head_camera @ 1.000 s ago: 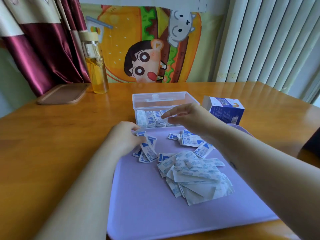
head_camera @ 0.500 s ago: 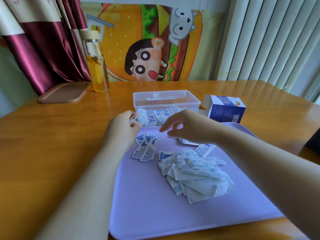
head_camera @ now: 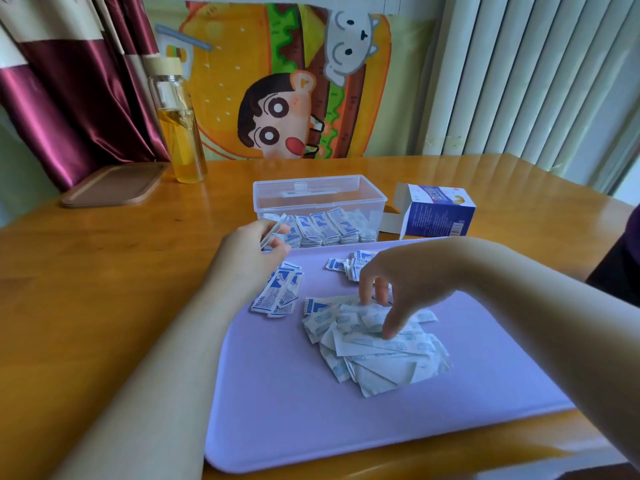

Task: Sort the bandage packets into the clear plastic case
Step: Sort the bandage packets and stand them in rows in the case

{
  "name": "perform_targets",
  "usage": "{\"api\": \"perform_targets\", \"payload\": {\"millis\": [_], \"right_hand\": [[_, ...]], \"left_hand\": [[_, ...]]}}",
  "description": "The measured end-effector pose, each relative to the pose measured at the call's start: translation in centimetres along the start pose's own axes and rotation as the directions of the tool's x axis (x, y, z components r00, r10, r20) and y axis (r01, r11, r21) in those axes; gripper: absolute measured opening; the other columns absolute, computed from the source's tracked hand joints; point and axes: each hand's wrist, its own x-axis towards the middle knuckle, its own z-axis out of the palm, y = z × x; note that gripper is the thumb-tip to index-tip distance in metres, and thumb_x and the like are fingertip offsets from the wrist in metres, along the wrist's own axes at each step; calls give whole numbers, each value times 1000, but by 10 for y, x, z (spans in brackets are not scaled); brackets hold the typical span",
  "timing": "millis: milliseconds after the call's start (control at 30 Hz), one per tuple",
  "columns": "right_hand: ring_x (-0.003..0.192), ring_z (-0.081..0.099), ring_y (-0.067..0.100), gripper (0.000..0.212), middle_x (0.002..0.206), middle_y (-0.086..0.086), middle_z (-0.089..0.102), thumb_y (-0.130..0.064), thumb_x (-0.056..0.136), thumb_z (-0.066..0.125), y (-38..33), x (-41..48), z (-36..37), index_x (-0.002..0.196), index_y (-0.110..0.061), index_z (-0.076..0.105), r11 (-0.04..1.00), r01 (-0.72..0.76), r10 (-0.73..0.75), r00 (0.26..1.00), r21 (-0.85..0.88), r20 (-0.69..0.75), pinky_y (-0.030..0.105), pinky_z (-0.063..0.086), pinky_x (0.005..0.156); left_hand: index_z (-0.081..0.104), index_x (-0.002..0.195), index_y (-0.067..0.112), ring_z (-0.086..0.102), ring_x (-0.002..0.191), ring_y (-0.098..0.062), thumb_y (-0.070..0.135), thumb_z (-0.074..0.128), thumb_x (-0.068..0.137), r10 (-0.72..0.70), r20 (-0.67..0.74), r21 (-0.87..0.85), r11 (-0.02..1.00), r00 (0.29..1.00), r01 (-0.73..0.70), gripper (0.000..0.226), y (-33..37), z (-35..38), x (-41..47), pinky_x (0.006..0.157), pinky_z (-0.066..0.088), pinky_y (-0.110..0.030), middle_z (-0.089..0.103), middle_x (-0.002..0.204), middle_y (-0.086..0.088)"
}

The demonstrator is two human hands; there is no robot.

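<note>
A clear plastic case stands at the far edge of a lilac mat, with a row of bandage packets upright inside. My left hand pinches one thin packet just in front of the case's left end. My right hand reaches down with fingers spread onto the big loose pile of white packets. A small stack with blue print lies by my left wrist. Another small stack sits beyond my right hand.
An opened blue and white carton lies right of the case. A glass bottle of yellow liquid and a brown lid stand at the far left of the wooden table. A cartoon cushion leans behind.
My right hand drew back from the case toward me and came down on the big pile. My left hand lifted a packet from the small stack up toward the case.
</note>
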Motion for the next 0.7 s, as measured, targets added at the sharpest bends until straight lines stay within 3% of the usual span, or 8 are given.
{"api": "perform_targets", "payload": {"millis": [133, 333, 467, 567, 700], "right_hand": [[82, 54, 4, 45, 85, -19, 54, -52, 69, 75, 6, 3, 1, 105, -32, 56, 1000, -4, 3, 999, 25, 34, 24, 44, 78], [82, 57, 10, 38, 88, -11, 63, -54, 76, 68, 12, 4, 3, 101, -25, 62, 1000, 12, -11, 999, -8, 50, 26, 46, 77], [72, 55, 13, 39, 89, 0, 68, -56, 77, 66, 23, 2, 0, 92, -20, 66, 997, 11, -7, 999, 71, -50, 28, 40, 68], [75, 62, 17, 33, 87, -2, 70, -57, 73, 68, 26, -6, -8, 86, -26, 68, 982, 37, -14, 992, 184, -126, 34, 46, 74], [71, 56, 9, 33, 83, -8, 67, -59, 72, 68, 7, -9, -5, 73, -26, 61, 994, 75, -74, 997, 75, -10, 25, 41, 66]], "left_hand": [[59, 102, 27, 58, 77, -18, 16, 58, 91, -1, 0, -5, 1000, 1000, 1, 16, 0, 0, -1, 62, 43, -24, 61, 87, 4], [59, 103, 27, 51, 65, -13, 16, 57, 91, 9, -3, -6, 1000, 1000, -9, 16, 0, 0, 0, 57, 40, -25, 58, 81, 8], [60, 103, 26, 49, 61, -11, 15, 57, 91, 8, -9, -17, 1000, 1000, -8, 17, -1, 0, 0, 55, 38, -22, 56, 78, 9], [60, 104, 25, 50, 62, -11, 15, 57, 91, 11, -6, -12, 1000, 1000, -11, 17, -2, 1, 0, 56, 39, -23, 56, 77, 9], [60, 103, 26, 50, 63, -9, 16, 57, 91, 11, -6, -3, 1000, 1000, -11, 16, -1, 1, 0, 57, 39, -23, 56, 77, 9]]}}
